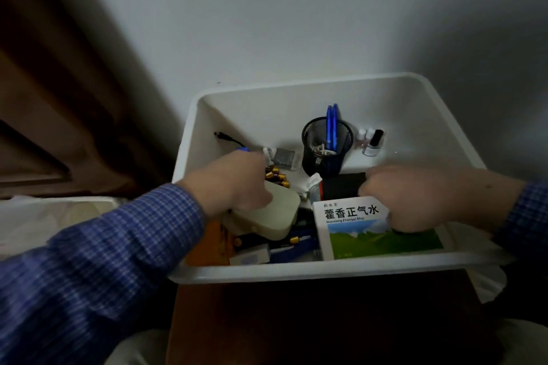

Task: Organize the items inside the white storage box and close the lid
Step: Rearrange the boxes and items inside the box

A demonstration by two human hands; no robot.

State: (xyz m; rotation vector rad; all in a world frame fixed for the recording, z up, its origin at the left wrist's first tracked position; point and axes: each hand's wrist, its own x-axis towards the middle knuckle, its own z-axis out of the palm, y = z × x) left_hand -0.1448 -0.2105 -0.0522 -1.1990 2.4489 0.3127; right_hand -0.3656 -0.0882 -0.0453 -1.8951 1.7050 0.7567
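Two hands deep in the box, sorting half done

Both hands are working inside the white storage box (pixel 326 271), which sits on a dark brown stand against the wall; no lid can be made out for certain, so closing looks some way off.

Nearest the front rim, loose clutter lies in a heap: a small white gadget (pixel 250 256), an orange packet (pixel 212 243) and dark blue odds and ends. Just right of them a green and white medicine carton (pixel 364 231) lies flat. The right hand (pixel 427 198) curls over its far right end, the thumb pressing its top, and seems to grip it; the fingers underneath are hidden. The left hand (pixel 234 184) clasps a cream plastic case (pixel 267 213) from above, thumb on its lid.

To do this step well, lift the case clear of the heap rather than drag it, since the gold batteries (pixel 277 176) just behind could roll. Flat boxes belong side by side on the floor of the box, so the carton should be squared against the front wall first, then the case set beside it.

Farther back, a black mesh pen cup (pixel 324 151) stands upright with blue pens (pixel 332 124) in it, and small bottles (pixel 370 142) stand near the back wall. These are tidy already; keep sleeves away from them, as the cup would tip easily.
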